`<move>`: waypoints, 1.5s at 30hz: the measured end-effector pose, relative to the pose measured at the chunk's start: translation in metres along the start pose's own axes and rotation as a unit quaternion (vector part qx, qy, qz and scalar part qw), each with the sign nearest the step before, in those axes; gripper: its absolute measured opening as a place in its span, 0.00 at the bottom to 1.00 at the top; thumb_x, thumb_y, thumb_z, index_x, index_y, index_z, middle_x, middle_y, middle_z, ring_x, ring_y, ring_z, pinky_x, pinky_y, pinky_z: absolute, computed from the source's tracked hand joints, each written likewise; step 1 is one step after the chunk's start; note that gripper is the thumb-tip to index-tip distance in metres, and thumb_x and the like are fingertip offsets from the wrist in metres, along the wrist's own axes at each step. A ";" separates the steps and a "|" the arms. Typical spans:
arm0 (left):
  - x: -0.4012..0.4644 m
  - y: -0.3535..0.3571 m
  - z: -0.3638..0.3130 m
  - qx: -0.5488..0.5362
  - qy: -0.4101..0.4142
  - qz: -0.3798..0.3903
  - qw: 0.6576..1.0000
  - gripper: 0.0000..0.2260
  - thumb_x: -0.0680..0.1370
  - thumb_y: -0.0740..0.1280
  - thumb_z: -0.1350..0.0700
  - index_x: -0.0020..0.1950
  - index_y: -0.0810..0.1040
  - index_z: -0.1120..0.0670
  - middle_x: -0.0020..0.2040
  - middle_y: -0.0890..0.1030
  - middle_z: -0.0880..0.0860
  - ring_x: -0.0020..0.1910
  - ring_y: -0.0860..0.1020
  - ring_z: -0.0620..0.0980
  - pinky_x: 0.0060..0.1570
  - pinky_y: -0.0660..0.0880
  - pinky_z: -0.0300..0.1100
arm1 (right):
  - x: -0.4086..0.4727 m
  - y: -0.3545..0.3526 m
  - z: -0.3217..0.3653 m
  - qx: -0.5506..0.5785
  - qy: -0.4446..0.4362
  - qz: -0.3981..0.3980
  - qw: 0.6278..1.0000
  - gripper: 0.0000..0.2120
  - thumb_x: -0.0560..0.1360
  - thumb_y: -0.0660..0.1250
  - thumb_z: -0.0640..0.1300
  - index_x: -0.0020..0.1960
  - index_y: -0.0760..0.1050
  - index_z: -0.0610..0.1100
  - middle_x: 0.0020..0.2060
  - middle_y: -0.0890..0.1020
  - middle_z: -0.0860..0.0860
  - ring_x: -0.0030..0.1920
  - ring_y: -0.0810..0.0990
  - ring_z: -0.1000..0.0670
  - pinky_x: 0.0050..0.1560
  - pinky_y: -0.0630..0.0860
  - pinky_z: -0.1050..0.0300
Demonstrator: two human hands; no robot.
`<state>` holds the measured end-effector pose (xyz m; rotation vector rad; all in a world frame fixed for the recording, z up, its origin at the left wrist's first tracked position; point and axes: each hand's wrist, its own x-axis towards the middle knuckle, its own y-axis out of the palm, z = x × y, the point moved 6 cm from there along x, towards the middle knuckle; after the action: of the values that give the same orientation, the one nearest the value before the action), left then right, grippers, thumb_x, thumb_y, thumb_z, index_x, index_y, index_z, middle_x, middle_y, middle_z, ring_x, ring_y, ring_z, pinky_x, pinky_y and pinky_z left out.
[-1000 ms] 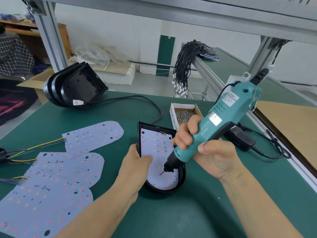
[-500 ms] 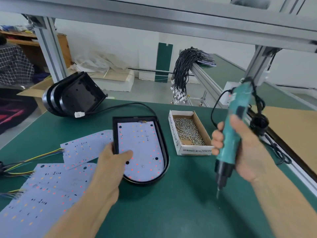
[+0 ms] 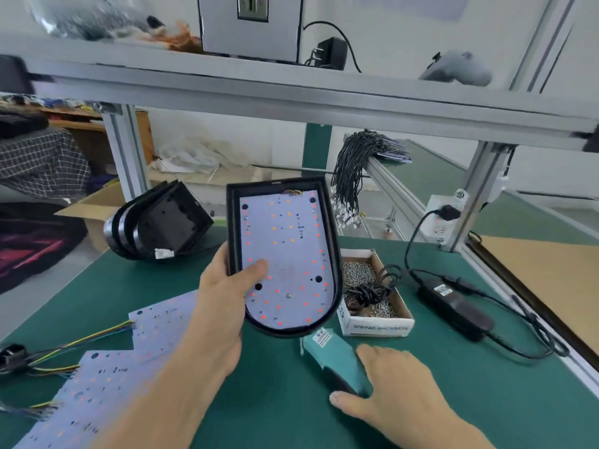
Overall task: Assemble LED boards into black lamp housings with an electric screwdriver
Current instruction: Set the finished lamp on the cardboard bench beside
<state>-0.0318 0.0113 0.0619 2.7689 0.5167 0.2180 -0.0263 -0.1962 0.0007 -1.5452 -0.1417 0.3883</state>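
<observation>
The left hand [image 3: 220, 306] is holding the housing [image 3: 330, 241] above the green surface [image 3: 278, 400], its grip clamped on the left rim, thumb pressing the board [image 3: 282, 251] inside. The housing's long axis is running away from the person, rounded end nearest. The right hand [image 3: 395, 387] is lying with fingers spread on the screwdriver [image 3: 334, 358], which is resting on the surface, tip pointing away, beside the screw box [image 3: 376, 322].

**One head-worn view, close over the work**

A single wide-angle camera on the person's head looks forward and down across the green tabletop [image 3: 486, 400] toward its far edge. It sits near, both forearms entering from the bottom edge. An aluminium frame beam [image 3: 291, 102] crosses the top.
</observation>
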 end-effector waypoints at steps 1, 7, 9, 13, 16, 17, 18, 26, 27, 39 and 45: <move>-0.002 0.003 0.002 -0.001 -0.004 0.004 1.000 0.14 0.78 0.64 0.66 0.54 0.79 0.49 0.49 0.85 0.48 0.47 0.83 0.50 0.48 0.79 0.45 | 0.001 -0.001 -0.001 0.014 -0.010 0.011 1.000 0.28 0.68 0.59 0.75 0.53 0.67 0.53 0.50 0.70 0.56 0.54 0.71 0.50 0.54 0.65 0.56; -0.018 0.028 0.011 0.023 0.008 0.030 0.999 0.14 0.78 0.64 0.65 0.56 0.79 0.48 0.50 0.85 0.48 0.52 0.82 0.54 0.54 0.78 0.51 | 0.007 -0.064 -0.004 0.681 -0.133 0.015 0.720 0.29 0.62 0.73 0.69 0.60 0.78 0.60 0.60 0.81 0.56 0.60 0.80 0.54 0.57 0.77 0.54; -0.024 0.038 0.013 0.007 0.003 0.058 0.998 0.12 0.76 0.68 0.60 0.58 0.79 0.48 0.54 0.84 0.50 0.53 0.82 0.55 0.55 0.78 0.53 | 0.012 -0.071 0.002 0.744 -0.133 -0.005 0.655 0.20 0.66 0.76 0.54 0.57 0.81 0.54 0.57 0.83 0.50 0.56 0.83 0.49 0.48 0.80 0.56; -0.020 0.070 0.017 -0.215 -0.229 0.253 0.915 0.35 0.70 0.62 0.32 0.63 0.79 0.58 0.64 0.79 0.59 0.63 0.77 0.57 0.61 0.72 0.54 | 0.012 -0.074 -0.011 0.802 -0.090 -0.023 0.590 0.19 0.64 0.76 0.38 0.54 0.83 0.45 0.55 0.84 0.43 0.52 0.84 0.42 0.45 0.82 0.53; 0.014 0.077 0.012 -0.389 -0.326 0.224 0.832 0.43 0.69 0.62 0.31 0.66 0.74 0.66 0.66 0.75 0.64 0.67 0.73 0.61 0.67 0.66 0.53 | 0.004 -0.078 -0.025 0.819 -0.095 0.018 0.566 0.23 0.61 0.77 0.41 0.55 0.82 0.39 0.54 0.84 0.39 0.48 0.85 0.40 0.44 0.81 0.51; 0.029 0.080 0.009 -0.452 -0.333 0.186 0.807 0.40 0.70 0.65 0.34 0.67 0.71 0.68 0.66 0.75 0.64 0.68 0.72 0.60 0.69 0.64 0.52 | -0.001 -0.078 -0.031 0.819 -0.093 0.024 0.566 0.25 0.59 0.78 0.41 0.55 0.82 0.39 0.53 0.84 0.39 0.47 0.85 0.40 0.43 0.81 0.51; 0.043 0.084 0.007 -0.489 -0.330 0.151 0.793 0.37 0.73 0.67 0.38 0.66 0.70 0.69 0.66 0.74 0.64 0.68 0.72 0.59 0.70 0.65 0.51 | -0.005 -0.077 -0.038 0.819 -0.086 0.027 0.567 0.26 0.57 0.79 0.41 0.55 0.82 0.38 0.53 0.84 0.38 0.46 0.85 0.40 0.42 0.81 0.50; 0.127 0.071 -0.004 -0.404 -0.203 -0.004 0.892 0.07 0.83 0.56 0.60 0.55 0.69 0.64 0.50 0.75 0.59 0.32 0.72 0.47 0.23 0.73 0.35 | -0.046 -0.071 -0.116 0.808 -0.013 0.015 0.589 0.23 0.57 0.76 0.37 0.53 0.83 0.39 0.51 0.83 0.36 0.43 0.85 0.35 0.37 0.81 0.47; 0.129 0.072 -0.008 -0.362 -0.182 -0.007 0.914 0.08 0.83 0.54 0.62 0.49 0.70 0.62 0.43 0.73 0.56 0.27 0.70 0.45 0.21 0.70 0.33 | -0.047 -0.070 -0.125 0.799 0.003 -0.003 0.602 0.19 0.60 0.73 0.35 0.52 0.84 0.40 0.52 0.83 0.36 0.45 0.85 0.35 0.37 0.82 0.47; -0.015 0.150 -0.016 0.320 0.294 0.141 0.890 0.25 0.81 0.54 0.65 0.71 0.66 0.39 0.40 0.76 0.44 0.31 0.70 0.42 0.35 0.68 0.43 | 0.000 -0.079 -0.136 0.719 0.141 -0.179 0.657 0.09 0.76 0.64 0.34 0.53 0.80 0.37 0.47 0.86 0.42 0.43 0.83 0.42 0.46 0.80 0.49; -0.057 0.217 0.012 0.551 0.372 0.186 0.724 0.32 0.74 0.59 0.66 0.76 0.58 0.47 0.61 0.68 0.47 0.38 0.71 0.52 0.35 0.64 0.41 | -0.011 -0.086 -0.153 0.763 0.146 -0.236 0.584 0.16 0.76 0.64 0.60 0.47 0.80 0.48 0.42 0.86 0.53 0.44 0.84 0.50 0.53 0.77 0.51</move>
<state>-0.0109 -0.2054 0.1181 3.8357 0.2480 1.6679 0.0276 -0.3426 0.0824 0.2342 0.0676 -0.2322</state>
